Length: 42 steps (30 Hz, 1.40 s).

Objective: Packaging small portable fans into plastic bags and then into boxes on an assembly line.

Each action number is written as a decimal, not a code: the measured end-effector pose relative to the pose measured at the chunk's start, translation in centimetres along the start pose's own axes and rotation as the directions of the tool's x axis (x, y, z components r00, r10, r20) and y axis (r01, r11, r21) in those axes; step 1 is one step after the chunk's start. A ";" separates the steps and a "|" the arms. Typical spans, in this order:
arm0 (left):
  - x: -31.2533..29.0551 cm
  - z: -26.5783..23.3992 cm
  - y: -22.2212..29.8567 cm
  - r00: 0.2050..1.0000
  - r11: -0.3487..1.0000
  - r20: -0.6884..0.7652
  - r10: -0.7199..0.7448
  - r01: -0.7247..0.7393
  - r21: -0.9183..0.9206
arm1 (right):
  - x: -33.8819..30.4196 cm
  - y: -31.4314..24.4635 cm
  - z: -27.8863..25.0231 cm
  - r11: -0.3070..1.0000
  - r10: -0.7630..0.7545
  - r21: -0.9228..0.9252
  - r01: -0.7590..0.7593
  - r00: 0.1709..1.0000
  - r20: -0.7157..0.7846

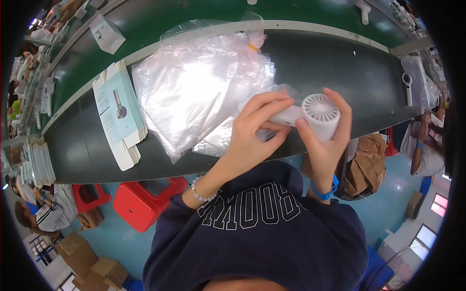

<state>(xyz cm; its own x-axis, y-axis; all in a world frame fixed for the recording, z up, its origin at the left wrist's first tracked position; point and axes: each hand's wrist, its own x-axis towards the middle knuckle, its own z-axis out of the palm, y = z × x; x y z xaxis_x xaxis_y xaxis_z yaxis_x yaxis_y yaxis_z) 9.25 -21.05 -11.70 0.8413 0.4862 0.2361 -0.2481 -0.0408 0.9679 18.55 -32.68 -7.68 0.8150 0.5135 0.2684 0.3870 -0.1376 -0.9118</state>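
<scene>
A white handheld fan (pixel 320 116) with a round grille is held between my two hands above the dark work table (pixel 340 63). My left hand (pixel 257 123) is closed round its handle, thumb below and fingers above. Round the fan's head my right hand (pixel 335 128) is curled, with the grille facing up between thumb and fingers. Just beyond my left hand lies a pile of clear plastic bags (pixel 194 82), gathered at one corner by a yellow tie. Left of the bags is a stack of flat printed cartons (pixel 119 116) in pale blue and white.
Behind the table runs a green conveyor belt (pixel 160 29) carrying a small white box (pixel 107 35). Another fan (pixel 408 87) lies at the table's right end. Red stools (pixel 141 203) and a brown paper-lined bin (pixel 366 167) stand below the near edge. Co-workers sit at both sides.
</scene>
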 end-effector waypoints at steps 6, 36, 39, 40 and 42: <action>0.1 0.1 -0.2 0.997 0.996 0.004 0.083 -0.083 -0.014 | 0.4 0.4 -1.4 0.735 0.471 0.423 -0.531 0.847 0.245; 0.4 -5.1 2.5 0.989 0.981 -0.064 0.135 -0.142 -0.135 | 0.9 -0.5 5.0 0.844 -0.371 -0.328 0.423 0.904 0.211; 0.9 -6.6 2.3 0.985 0.978 -0.089 0.145 -0.157 -0.140 | 1.7 1.2 6.0 0.848 -0.385 -0.223 0.482 0.847 0.366; 0.8 -6.9 2.1 0.983 0.975 -0.094 0.157 -0.169 -0.141 | 2.0 1.8 6.1 0.826 -0.401 -0.177 0.536 0.778 0.484; 0.6 -7.6 1.8 0.985 0.931 -0.139 0.107 -0.148 -0.333 | 2.7 2.2 6.4 0.775 -0.463 -0.163 0.610 0.724 0.512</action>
<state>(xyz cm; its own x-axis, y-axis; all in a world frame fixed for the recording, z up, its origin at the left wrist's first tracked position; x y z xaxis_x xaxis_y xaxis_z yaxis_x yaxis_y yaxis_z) 5.62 -14.19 -10.53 0.7350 0.5959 0.3236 -0.5152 0.1805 0.8378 18.78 -26.16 -10.93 0.1904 0.8688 0.4570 0.8677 0.0688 -0.4923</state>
